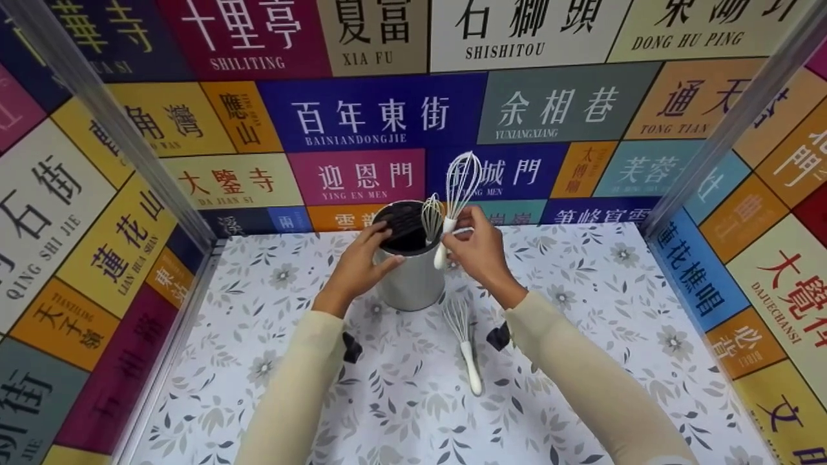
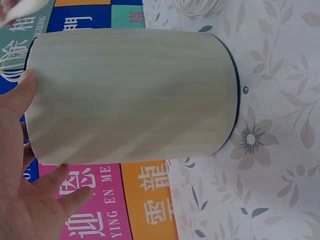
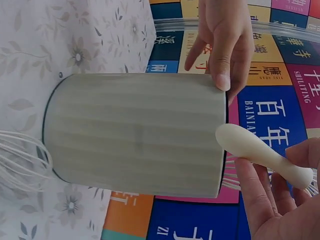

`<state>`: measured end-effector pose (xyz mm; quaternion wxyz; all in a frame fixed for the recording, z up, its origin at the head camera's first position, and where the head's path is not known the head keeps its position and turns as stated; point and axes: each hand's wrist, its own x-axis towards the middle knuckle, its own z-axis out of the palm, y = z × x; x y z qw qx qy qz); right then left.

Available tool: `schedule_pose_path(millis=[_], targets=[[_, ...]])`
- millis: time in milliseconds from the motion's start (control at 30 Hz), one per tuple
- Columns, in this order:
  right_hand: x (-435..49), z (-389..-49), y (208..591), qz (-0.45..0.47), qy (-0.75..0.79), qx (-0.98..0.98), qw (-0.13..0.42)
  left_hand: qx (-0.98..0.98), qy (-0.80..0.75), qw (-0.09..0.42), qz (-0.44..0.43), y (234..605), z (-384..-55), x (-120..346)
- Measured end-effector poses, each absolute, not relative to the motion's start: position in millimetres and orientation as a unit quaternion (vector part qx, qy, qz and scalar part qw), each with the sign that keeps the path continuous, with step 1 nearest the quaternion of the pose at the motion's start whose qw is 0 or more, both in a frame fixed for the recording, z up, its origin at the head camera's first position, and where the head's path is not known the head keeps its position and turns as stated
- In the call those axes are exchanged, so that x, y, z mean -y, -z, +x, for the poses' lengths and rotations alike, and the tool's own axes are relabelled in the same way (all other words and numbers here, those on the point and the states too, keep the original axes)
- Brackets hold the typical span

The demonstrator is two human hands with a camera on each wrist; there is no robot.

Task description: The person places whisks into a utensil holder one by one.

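Observation:
A grey cylindrical utensil holder [image 1: 413,284] with a dark interior stands upright on the table. My left hand [image 1: 358,268] holds it at the rim, thumb on the near side and fingers toward the far left. My right hand [image 1: 479,248] pinches a white-handled whisk [image 1: 462,184], wire loops up, with the handle's end beside the holder's right rim. Another whisk [image 1: 431,216] stands inside the holder, its loops above the rim and its handle hidden. A third whisk [image 1: 466,352] lies on the table in front of the holder, loops pointing away from me.
The table wears a white cloth [image 1: 258,400] with grey leaves and flowers. Two small black objects [image 1: 352,349] lie near my forearms, partly hidden by the sleeves. Panels with colourful sign lettering [image 1: 375,116] rise behind and at both sides.

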<state>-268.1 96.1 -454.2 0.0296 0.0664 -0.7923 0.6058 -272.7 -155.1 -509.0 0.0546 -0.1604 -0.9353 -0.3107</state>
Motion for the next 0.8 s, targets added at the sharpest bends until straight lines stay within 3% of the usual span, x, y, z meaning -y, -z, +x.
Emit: schedule_pose_path(millis=[433,800], targets=[[-65,-286,445,0.119,-0.512,0.837,0.154,0.936,0.308,0.052,-0.160,508,-273,155],[-52,-290,451,0.129,-0.455,0.862,0.184,0.938,0.308,0.043,-0.152,507,-271,156]])
